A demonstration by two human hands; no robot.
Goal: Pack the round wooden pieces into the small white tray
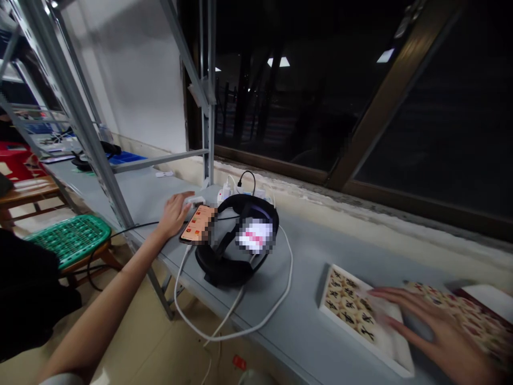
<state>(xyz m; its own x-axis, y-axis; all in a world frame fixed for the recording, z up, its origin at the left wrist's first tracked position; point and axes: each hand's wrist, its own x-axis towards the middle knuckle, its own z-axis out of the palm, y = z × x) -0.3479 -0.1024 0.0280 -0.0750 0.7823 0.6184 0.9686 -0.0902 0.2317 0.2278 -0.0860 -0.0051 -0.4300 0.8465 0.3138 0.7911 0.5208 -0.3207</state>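
Note:
My left hand (174,215) lies on the grey table with its fingers stretched out, holding nothing. Beside it are a small white plastic block (196,201) and a phone (199,223) with a lit screen. On the right, a shallow white box (369,334) holds rows of round wooden Chinese chess pieces (348,302) marked with black characters. My right hand (444,329) reaches over this box. Its thumb and fingertips are closed around what looks like a pale chess piece, blurred by motion. More chess pieces (460,310), some with red characters, lie behind that hand, partly hidden by it.
A black headset (228,272) with a lit, pixelated screen stands mid-table. A white cable (289,267) loops around it and over the front edge. Behind are plugs in a power strip (224,193). A metal rack post (90,123) rises at left, near a green stool (72,235).

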